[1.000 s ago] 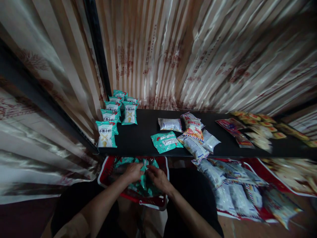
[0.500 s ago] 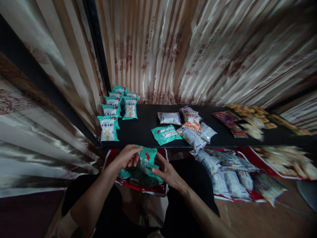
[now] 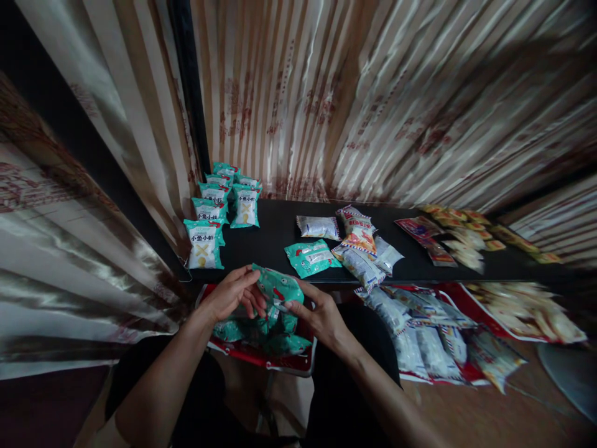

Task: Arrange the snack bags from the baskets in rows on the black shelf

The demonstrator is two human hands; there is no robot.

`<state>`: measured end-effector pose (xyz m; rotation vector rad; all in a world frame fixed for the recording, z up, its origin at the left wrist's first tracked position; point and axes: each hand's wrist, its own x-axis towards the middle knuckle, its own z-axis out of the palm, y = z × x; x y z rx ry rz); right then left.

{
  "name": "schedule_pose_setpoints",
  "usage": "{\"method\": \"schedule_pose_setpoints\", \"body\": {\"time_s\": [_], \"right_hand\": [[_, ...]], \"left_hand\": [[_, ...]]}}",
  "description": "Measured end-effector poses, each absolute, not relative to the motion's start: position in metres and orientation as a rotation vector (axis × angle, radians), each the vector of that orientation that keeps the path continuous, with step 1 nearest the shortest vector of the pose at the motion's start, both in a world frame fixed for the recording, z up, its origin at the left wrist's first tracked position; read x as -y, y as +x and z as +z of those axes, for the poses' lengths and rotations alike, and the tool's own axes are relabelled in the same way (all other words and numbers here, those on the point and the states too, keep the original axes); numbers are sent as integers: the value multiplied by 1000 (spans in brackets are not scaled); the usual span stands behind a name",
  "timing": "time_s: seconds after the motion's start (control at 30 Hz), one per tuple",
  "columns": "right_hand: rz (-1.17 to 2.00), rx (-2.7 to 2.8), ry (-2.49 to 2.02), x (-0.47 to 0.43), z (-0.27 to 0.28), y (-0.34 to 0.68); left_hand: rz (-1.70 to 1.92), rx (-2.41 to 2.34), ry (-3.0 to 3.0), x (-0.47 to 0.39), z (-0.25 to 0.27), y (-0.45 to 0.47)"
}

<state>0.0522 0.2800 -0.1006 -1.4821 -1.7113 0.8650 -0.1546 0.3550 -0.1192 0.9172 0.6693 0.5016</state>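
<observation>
Between my hands is a teal snack bag (image 3: 280,289), tilted above a red basket (image 3: 222,351). My left hand (image 3: 239,292) pinches its upper left corner between thumb and forefinger, the other fingers curled below. Its right side is gripped by my right hand (image 3: 317,311), with the thumb on the near face. More teal snack bags (image 3: 284,343) lie in the basket under my hands. At the shelf's left end, several teal-and-white snack bags (image 3: 204,244) stand upright in rows. Another teal bag (image 3: 311,257) lies flat near the shelf's front edge.
The black shelf (image 3: 265,249) runs across in front of me. Silver-backed snack bags (image 3: 361,264) lie mid-shelf, with red packets (image 3: 420,227) and yellow packets (image 3: 452,216) farther right. Below, more bags (image 3: 431,348) fill another red basket. Striped curtains (image 3: 289,99) hang behind and left.
The teal bag has been lifted and turned more face-up between my hands. My left hand has shifted slightly left and its fingers have loosened, showing more bags in the basket.
</observation>
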Motion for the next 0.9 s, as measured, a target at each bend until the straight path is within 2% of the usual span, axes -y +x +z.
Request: {"method": "schedule_pose_setpoints", "body": {"time_s": [0.17, 0.3, 0.63, 0.9], "right_hand": [[199, 2176, -1289, -294, -85, 58], [-149, 2208, -1334, -306, -86, 50], [-117, 1834, -1461, -322, -106, 46], [-14, 2251, -1186, -342, -92, 53]], "left_hand": [[665, -592, 778, -356, -119, -163], [802, -660, 776, -358, -120, -160], [988, -867, 863, -373, -132, -152], [956, -1142, 1764, -384, -123, -157]]}}
